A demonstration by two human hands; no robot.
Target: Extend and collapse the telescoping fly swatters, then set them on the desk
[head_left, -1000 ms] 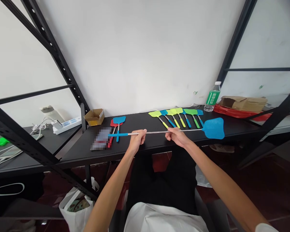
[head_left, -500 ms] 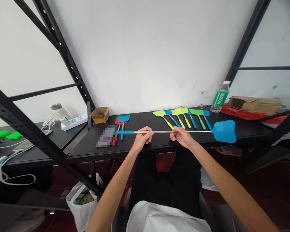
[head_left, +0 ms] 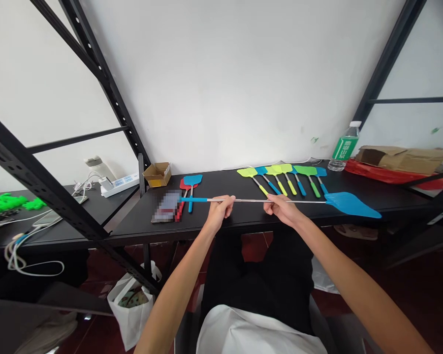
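Note:
Stretched sideways above the front of the black table is a blue fly swatter [head_left: 349, 203] with a long thin metal rod and a blue handle at the left end. My left hand [head_left: 220, 210] is closed round the rod near the handle. Farther right along the same rod, my right hand [head_left: 280, 208] pinches it. The swatter's head is seen aslant, out past the right hand. Behind the right hand lies a row of several yellow, blue and green swatters [head_left: 305, 170]. A blue swatter [head_left: 193, 180] and a red swatter [head_left: 185, 184] lie together on the left.
On the table [head_left: 214, 184] stand a small cardboard box [head_left: 158, 175] and a blurred-out flat item [head_left: 167, 206]. A bottle [head_left: 345, 147] stands at right, by cardboard [head_left: 400, 158] on red plastic. Black shelf posts [head_left: 107, 88] flank the place. A power strip [head_left: 120, 185] lies left.
The blue swatter has turned about its rod, so its head now shows aslant instead of flat. Both hands keep their hold. The whole view has shifted slightly.

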